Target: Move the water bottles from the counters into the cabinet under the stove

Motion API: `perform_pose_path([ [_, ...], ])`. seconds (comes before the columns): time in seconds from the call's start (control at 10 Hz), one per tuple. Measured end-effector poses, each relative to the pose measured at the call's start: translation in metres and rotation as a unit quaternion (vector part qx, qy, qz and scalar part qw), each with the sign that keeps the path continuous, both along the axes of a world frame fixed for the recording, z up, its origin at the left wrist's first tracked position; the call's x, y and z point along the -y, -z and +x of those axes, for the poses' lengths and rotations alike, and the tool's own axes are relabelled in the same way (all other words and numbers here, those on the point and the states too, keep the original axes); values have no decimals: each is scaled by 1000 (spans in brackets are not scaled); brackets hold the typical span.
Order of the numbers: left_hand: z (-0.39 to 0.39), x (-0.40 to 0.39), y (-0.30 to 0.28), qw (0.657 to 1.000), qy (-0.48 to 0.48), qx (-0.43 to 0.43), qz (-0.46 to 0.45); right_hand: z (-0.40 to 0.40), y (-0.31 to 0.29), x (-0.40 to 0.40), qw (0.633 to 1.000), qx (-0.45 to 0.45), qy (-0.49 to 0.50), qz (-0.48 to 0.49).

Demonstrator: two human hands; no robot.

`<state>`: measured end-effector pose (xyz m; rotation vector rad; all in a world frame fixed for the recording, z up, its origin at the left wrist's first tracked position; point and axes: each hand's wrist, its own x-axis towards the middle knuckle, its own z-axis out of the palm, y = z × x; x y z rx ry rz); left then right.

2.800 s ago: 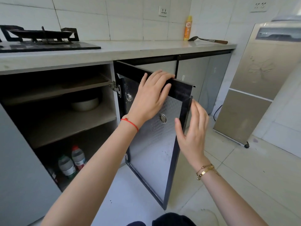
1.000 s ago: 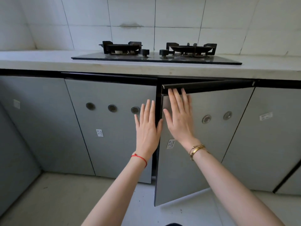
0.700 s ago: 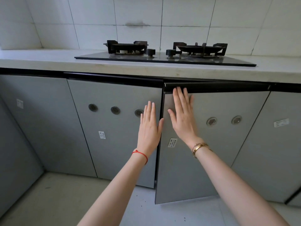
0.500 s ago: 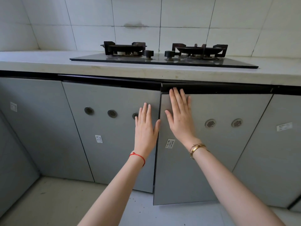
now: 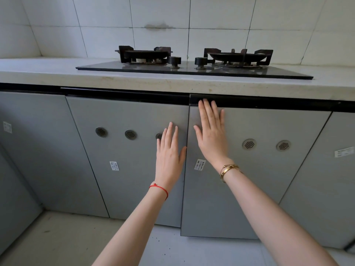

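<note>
No bottles in view. Cabinet doors (image 5: 249, 169) under stove (image 5: 192, 68) look shut or nearly. Left hand (image 5: 170, 156) and right hand (image 5: 211, 137) flat, open, holding nothing, pressing doors. Closing step; next likely just letting go.

left hand (image 5: 170, 156) flat on left door (image 5: 124, 150) | right hand (image 5: 211, 135) flat on right door (image 5: 269, 179)

- A black glass gas stove (image 5: 194, 69) sits on the pale tabletop (image 5: 38, 71), with two burner grates and two knobs (image 5: 174, 61) between them.
- White wall tiles (image 5: 159, 14) rise behind; one carries a brownish stain (image 5: 157, 26).
- Grey floor (image 5: 63, 239) below, speckled with dark specks.
</note>
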<state>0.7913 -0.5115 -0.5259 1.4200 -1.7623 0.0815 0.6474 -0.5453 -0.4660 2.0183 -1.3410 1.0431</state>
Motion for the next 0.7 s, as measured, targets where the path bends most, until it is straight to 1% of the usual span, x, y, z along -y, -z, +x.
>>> perform_pose_path([
  [0.2, 10, -11, -8, 999, 30, -23, 9, -1, -3, -10, 1000, 14, -24, 13],
  [0.5, 42, -51, -23, 999, 29, -24, 0, 2, -6, -43, 999, 29, -37, 14],
  [0.6, 59, -66, -22, 1000, 20, -11, -16, 7, 0, -55, 995, 58, -81, 22],
  [0.7, 73, -82, -25, 1000, 5, -4, 3, 19, 3, -69, 985, 95, -133, 48],
])
